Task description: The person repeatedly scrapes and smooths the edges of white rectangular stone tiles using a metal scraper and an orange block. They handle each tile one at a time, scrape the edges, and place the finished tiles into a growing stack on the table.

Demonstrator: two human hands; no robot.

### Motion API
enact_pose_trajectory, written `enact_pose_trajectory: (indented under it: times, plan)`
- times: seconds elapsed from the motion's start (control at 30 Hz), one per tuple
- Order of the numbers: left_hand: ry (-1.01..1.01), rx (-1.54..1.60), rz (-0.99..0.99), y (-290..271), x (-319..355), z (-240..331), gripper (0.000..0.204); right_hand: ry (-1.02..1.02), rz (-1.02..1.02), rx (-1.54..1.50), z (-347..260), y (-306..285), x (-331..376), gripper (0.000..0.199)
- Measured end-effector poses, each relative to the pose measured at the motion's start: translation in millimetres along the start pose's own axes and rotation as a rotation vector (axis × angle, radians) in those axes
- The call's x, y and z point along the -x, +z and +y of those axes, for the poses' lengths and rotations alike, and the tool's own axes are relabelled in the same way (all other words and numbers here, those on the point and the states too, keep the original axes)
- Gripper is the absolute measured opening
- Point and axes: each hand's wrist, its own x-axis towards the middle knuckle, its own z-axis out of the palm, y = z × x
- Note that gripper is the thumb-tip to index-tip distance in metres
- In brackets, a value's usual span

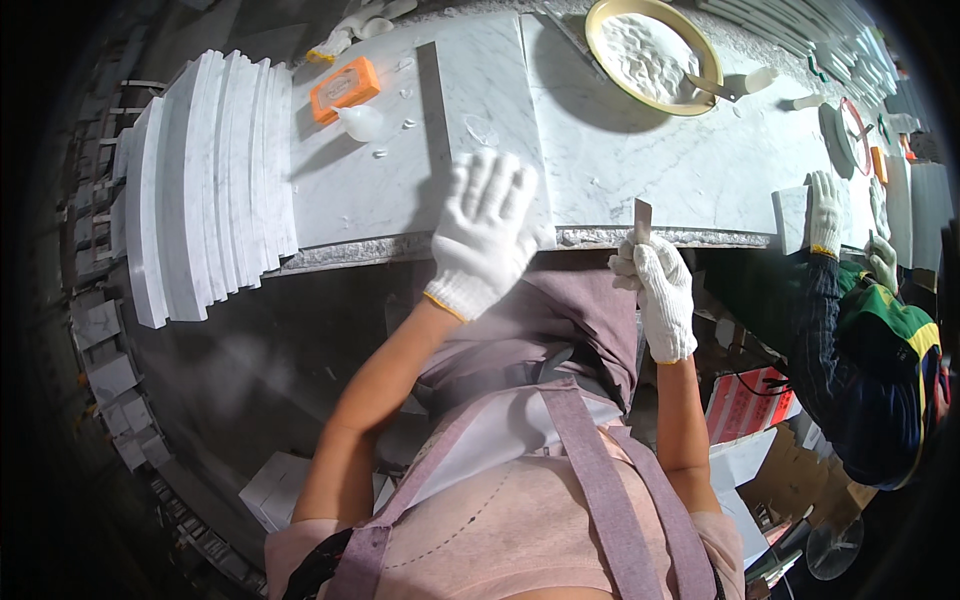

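My left hand (484, 232), in a white knit glove, lies palm down with its fingers stretched out at the front edge of a white marble slab (370, 200). No object shows in it. In my right hand (660, 292), also gloved, a small flat metal scraper (643, 220) is gripped, its blade pointing up past the table's front edge. Beyond my left fingertips a dark grey strip (434, 110) runs across the marble. Past my right hand, a yellow-rimmed basin (714, 62) of white paste (645, 55) has a putty knife (712, 87) lying over its rim.
Several marble pieces (215, 180) stand stacked at the left. Nearby are an orange box (345, 88) and a white translucent squeeze bottle (362, 123). An empty-looking glove (355, 28) lies at the back. At the right, a co-worker's gloved hand (825, 212) touches a marble piece (791, 217).
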Motion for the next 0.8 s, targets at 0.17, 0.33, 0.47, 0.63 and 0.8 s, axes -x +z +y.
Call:
enact_pose_trajectory:
  times: [0.17,0.33,0.47,0.63,0.8]
  plan:
    - [-0.338,0.065,0.052,0,-7,9,0.073,-0.014,0.128,0.034,-4,-3,-1,0.033]
    - [0.028,0.093,-0.122,-6,-14,17,0.075,0.021,0.110,-0.025,-17,-8,-6,0.037]
    - [-0.123,0.005,-0.096,-3,-19,13,0.078,0.004,0.087,-0.036,-28,-9,-15,0.044]
    - [0.111,0.050,-0.165,-1,-10,23,0.079,-0.017,0.035,0.146,-36,-1,-28,0.054]
    - [-0.109,-0.018,-0.141,-1,-19,15,0.075,-0.095,0.003,0.400,-45,9,-49,0.055]
